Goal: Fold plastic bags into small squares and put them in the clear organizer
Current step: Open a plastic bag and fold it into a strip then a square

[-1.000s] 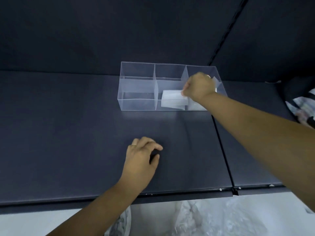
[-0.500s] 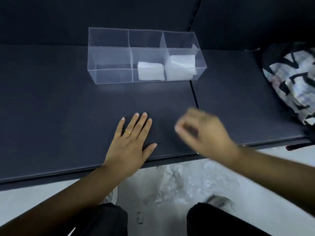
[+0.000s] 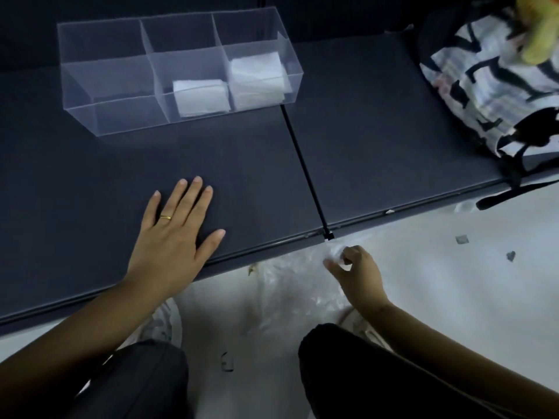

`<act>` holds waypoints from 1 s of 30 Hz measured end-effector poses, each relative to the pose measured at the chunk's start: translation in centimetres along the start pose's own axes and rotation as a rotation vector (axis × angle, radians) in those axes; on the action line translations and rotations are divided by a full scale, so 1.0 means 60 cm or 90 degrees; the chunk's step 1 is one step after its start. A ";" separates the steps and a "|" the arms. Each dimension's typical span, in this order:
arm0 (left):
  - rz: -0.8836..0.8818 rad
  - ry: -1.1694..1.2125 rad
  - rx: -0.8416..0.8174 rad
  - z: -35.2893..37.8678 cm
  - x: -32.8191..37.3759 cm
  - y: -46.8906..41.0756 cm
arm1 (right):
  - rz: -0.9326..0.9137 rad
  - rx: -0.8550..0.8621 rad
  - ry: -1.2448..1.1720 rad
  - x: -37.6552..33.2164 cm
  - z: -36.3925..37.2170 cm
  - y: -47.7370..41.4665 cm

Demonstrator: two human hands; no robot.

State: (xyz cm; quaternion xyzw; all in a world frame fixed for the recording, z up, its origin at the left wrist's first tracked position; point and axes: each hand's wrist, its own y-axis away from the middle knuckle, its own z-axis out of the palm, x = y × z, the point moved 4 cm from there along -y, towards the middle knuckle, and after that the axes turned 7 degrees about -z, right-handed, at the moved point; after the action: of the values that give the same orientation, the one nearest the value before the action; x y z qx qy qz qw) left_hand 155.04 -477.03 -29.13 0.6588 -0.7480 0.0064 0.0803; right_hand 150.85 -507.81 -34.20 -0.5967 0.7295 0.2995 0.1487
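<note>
Clear plastic walls form the organizer, which stands on the dark table. Inside it, one folded white bag lies in the middle front section, and a stack of folded bags sits in the right-hand section just beside it. Nearer than the organizer, the left hand lies flat on the table with its fingers straight and a gold ring on one of them; its grip is open and holds nothing. Nearer still and to the organizer's right, past the table edge, the right hand is over the pale floor, fingers curled, its grip pinching a crumple of the loose plastic bag lying there. Well to the right of the organizer, a black-and-white patterned bag rests on the table
</note>
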 end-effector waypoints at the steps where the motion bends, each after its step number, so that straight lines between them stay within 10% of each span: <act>1: -0.003 0.003 -0.007 -0.002 0.001 0.000 | 0.007 -0.034 -0.070 -0.006 -0.019 0.004; 6: -0.030 0.287 -0.102 -0.031 0.036 -0.009 | -0.076 -0.226 -0.427 -0.084 -0.120 0.029; 12: 0.076 0.767 -0.430 -0.089 0.149 -0.001 | -0.160 -0.197 -0.630 -0.193 -0.188 -0.030; 21: -0.254 1.102 -0.240 -0.079 0.046 -0.055 | 0.007 -0.029 -0.664 -0.173 -0.200 -0.129; 25: -0.289 1.128 -0.207 -0.073 0.002 -0.068 | 0.022 0.073 -0.531 -0.138 -0.202 -0.170; 30: -0.302 0.769 -0.159 -0.061 -0.029 -0.065 | -0.150 0.206 -0.193 -0.160 -0.217 -0.155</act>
State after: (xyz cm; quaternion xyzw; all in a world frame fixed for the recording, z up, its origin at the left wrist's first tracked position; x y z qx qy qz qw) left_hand 159.52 -475.40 -26.10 0.6723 -0.4011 0.2702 0.5605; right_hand 163.93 -509.29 -20.98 -0.5942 0.6627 0.2455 0.3840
